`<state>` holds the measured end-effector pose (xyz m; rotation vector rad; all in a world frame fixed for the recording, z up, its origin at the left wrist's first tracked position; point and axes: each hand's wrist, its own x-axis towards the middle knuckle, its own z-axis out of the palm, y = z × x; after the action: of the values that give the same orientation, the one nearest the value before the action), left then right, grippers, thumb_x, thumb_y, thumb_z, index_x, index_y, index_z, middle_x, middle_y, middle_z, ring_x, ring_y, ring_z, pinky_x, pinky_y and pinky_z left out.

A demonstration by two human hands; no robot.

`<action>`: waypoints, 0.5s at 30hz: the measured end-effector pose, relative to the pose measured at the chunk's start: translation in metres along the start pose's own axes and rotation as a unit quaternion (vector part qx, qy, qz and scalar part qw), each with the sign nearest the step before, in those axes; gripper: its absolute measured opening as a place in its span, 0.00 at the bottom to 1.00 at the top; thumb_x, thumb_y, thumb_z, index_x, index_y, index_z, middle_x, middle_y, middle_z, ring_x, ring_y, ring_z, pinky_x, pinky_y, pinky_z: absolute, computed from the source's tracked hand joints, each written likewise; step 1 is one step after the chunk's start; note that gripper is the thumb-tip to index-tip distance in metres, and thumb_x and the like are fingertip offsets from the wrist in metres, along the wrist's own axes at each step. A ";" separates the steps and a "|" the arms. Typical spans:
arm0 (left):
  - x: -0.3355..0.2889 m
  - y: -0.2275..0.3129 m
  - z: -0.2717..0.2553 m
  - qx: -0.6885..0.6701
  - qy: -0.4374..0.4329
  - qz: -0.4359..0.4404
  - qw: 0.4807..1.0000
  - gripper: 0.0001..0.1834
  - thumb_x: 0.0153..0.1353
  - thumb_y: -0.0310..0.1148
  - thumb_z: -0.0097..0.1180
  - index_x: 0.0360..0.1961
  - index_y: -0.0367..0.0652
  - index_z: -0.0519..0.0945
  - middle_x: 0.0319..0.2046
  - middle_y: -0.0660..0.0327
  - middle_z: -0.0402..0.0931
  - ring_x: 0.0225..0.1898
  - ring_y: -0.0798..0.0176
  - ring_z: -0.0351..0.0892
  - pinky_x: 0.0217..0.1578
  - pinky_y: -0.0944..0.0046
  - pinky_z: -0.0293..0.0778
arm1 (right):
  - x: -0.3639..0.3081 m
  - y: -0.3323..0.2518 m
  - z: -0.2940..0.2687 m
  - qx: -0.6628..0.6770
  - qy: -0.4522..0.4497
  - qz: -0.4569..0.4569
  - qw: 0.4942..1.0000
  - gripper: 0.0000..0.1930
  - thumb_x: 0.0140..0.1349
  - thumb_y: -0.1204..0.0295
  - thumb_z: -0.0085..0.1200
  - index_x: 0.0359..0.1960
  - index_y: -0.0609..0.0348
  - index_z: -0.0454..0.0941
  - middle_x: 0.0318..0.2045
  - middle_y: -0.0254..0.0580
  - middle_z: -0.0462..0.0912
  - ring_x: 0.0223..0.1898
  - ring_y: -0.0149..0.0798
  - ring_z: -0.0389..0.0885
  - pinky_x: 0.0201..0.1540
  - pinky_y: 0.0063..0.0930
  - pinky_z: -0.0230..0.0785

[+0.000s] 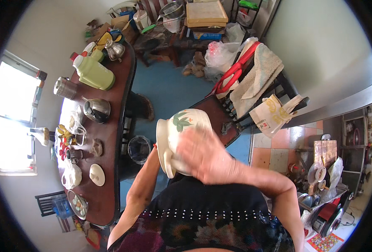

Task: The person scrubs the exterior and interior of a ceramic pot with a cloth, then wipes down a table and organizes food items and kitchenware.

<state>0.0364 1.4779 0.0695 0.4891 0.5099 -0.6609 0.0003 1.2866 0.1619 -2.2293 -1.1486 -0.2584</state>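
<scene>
A cream ceramic pot (196, 117) with a green leaf and red flower pattern is tipped on its side in front of my chest. Its rim (162, 143) faces left, and a loop handle points down toward me. My left forearm (146, 178) runs up to the rim; the hand is hidden by the pot, which it holds up off any surface. Across the pot's near side lies my right hand (205, 155), smeared by motion. Its fingers are too blurred to make out, and no cloth or tool shows under it.
Left of me stands a dark oval table (110, 176) with a green thermos (94, 73), a steel kettle (97, 110) and a bowl of eggs (77, 204). A bin (139, 149) sits beside it. Ahead right is a chair (217, 117) draped with a towel (259, 75).
</scene>
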 end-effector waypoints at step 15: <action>0.006 -0.016 -0.031 0.049 -0.031 0.049 0.997 0.19 0.66 0.43 0.44 0.49 0.42 0.74 0.43 0.58 0.79 0.38 0.60 0.81 0.42 0.62 0.77 | 0.023 0.087 0.045 0.409 0.041 0.311 0.857 0.22 0.61 0.61 0.48 0.49 0.67 0.75 0.41 0.53 0.81 0.40 0.46 0.81 0.48 0.33 0.69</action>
<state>0.0208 1.4825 0.0382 0.5798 0.3944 -0.6070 0.0788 1.2910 0.0984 -1.6503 -0.3107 0.3496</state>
